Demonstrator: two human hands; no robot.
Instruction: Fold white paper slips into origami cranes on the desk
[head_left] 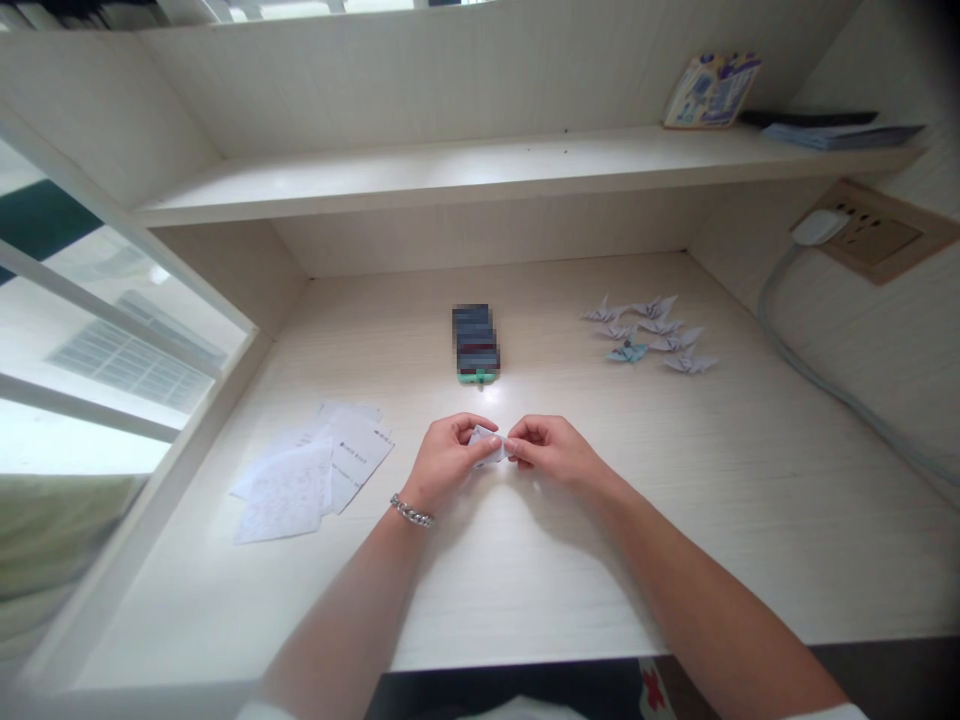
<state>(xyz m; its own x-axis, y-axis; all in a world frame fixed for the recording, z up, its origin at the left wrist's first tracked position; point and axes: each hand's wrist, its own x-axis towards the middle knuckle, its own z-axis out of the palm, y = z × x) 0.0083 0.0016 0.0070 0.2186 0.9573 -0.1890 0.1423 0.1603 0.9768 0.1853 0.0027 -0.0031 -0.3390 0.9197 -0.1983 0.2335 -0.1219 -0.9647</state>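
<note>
A small piece of folded white paper (486, 443) is held between my two hands above the desk. My left hand (448, 455) grips its left part, thumb on the front face. At the right edge, my right hand (551, 447) pinches it between thumb and fingers. Just beyond the hands lies a phone (475, 340) with a blurred-out screen and a green lower end. Several folded paper cranes (681, 362) stand in a cluster at the back right, one of them light blue. Loose paper sheets (289, 490) lie overlapping to the left.
A shelf (450, 180) spans the back above the desk (750, 520), carrying a small box (711, 92) and flat booklets (840, 135). On the right wall, a white plug sits in a socket panel (874, 232). Its grey cable (817, 380) runs along the right side. Railing bars border the left.
</note>
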